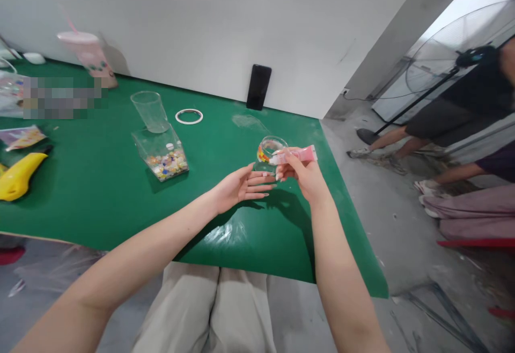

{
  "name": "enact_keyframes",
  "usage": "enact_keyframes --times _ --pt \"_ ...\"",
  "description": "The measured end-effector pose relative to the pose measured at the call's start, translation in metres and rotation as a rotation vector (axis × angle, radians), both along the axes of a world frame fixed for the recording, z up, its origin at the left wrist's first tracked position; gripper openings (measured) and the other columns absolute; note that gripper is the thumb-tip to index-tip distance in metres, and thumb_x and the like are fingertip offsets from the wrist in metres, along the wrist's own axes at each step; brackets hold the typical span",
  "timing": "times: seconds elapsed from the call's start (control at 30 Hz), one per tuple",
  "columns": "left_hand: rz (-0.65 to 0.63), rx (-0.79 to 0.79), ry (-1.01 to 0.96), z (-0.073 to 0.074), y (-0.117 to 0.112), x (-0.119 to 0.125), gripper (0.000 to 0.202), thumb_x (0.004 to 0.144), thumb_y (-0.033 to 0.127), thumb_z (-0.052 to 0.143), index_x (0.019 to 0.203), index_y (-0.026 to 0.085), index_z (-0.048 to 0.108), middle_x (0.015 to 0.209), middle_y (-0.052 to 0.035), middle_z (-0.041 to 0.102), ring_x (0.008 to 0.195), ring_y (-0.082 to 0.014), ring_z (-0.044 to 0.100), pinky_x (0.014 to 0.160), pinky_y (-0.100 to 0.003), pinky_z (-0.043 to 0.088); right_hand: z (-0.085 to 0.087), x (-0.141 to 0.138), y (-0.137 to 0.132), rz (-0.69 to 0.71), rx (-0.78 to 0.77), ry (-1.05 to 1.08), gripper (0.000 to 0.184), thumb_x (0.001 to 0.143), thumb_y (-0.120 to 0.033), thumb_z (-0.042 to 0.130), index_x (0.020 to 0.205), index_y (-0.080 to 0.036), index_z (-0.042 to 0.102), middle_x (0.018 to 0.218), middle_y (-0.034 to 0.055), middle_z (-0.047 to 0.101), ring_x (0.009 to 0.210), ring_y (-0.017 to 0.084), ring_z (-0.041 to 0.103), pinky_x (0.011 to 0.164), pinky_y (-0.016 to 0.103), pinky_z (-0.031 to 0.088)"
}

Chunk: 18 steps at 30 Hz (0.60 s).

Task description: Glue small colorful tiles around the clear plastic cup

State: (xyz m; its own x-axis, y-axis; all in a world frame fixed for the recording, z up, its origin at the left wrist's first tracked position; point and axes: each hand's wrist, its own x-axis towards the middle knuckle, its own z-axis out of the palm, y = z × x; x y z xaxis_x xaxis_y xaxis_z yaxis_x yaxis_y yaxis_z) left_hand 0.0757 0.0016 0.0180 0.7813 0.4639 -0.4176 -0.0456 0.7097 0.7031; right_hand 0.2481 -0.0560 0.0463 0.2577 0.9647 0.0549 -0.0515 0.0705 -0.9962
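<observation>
A clear round glass (269, 148) stands near the right end of the green table, with red, orange and yellow pieces on its left side. My right hand (303, 173) grips a small pink and white squeeze tube (301, 154), lying across the front of the glass with its white end pointing left. My left hand (243, 186) is just left of and below the glass, fingers stretched out and holding nothing. Its thumb is close to the glass; I cannot tell whether they touch.
A clear box (167, 162) of colourful pieces, a clear cup (151, 111) and a white ring (189, 116) are on the green table (100, 181). A black phone (258, 87) leans on the white panel. Farther left are a pink tumbler (90, 58) and a yellow tool (22, 176). People and a fan are right.
</observation>
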Motion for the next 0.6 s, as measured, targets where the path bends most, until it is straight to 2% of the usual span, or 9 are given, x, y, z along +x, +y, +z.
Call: enact_keyframes --times 0.2,0.43,0.6 --pt "-0.006 -0.032 -0.163 0.0039 -0.0004 -0.0004 0.058 0.095 0.048 0.029 0.132 0.006 0.046 0.143 -0.0166 0.043 0.130 -0.0276 0.043 0.108 -0.042 0.033 -0.0042 -0.0031 0.0042 -0.028 0.039 -0.034 0.030 0.068 -0.043 0.071 0.079 -0.017 0.061 0.047 -0.0039 0.061 0.040 0.010 0.055 0.042 0.022 0.043" --pt "-0.050 -0.059 -0.254 0.0060 0.0000 -0.0007 0.065 0.096 0.050 0.022 0.138 0.004 0.038 0.145 -0.0163 0.040 0.135 -0.0265 0.035 0.111 -0.041 0.026 -0.0049 -0.0043 0.0039 -0.047 0.060 -0.052 0.028 0.071 -0.043 0.069 0.072 -0.017 0.058 0.047 -0.0038 0.059 0.039 0.009 0.053 0.042 0.023 0.042" --pt "-0.055 -0.059 -0.252 0.0076 -0.0004 -0.0015 0.065 0.095 0.050 0.025 0.139 0.003 0.038 0.146 -0.0164 0.037 0.135 -0.0269 0.036 0.110 -0.041 0.027 -0.0073 -0.0023 0.0041 -0.068 0.086 -0.034 0.025 0.073 -0.040 0.068 0.073 -0.018 0.057 0.046 -0.0045 0.057 0.038 0.009 0.051 0.040 0.023 0.039"
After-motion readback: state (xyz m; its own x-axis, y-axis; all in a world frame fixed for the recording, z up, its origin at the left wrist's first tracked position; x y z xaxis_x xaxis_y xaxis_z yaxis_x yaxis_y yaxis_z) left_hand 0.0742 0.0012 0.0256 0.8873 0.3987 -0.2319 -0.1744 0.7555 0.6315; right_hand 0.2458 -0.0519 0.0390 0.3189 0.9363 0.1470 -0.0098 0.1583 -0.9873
